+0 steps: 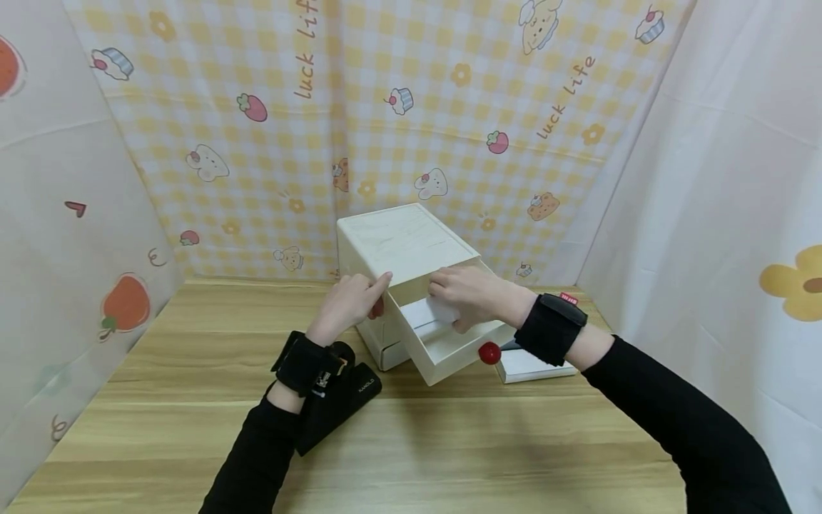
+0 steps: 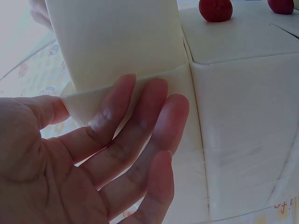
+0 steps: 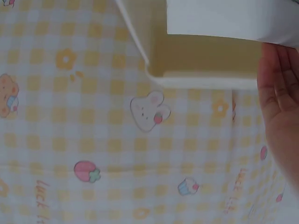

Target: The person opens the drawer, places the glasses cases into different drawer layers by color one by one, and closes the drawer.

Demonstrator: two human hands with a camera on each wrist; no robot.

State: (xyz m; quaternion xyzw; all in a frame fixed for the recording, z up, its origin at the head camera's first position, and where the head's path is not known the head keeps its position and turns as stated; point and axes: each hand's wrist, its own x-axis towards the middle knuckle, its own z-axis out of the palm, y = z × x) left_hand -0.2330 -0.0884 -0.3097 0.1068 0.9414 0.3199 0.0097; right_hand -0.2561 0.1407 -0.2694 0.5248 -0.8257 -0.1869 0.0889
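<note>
A white drawer cabinet stands on the table with its upper drawer pulled out, a red round knob on its front. My left hand grips the cabinet's upper left edge near the drawer opening. In the left wrist view the thumb is at the top edge and the fingers lie along the side wall. Inside the drawer, my right hand holds a plain white, flat-sided thing, its fingers partly hidden behind it. White material also shows on the drawer floor.
A long black case with pale lettering lies under my left wrist. Right of the drawer, a white box rests on the wooden table, partly behind my right wrist. A yellow checked curtain hangs close behind the cabinet.
</note>
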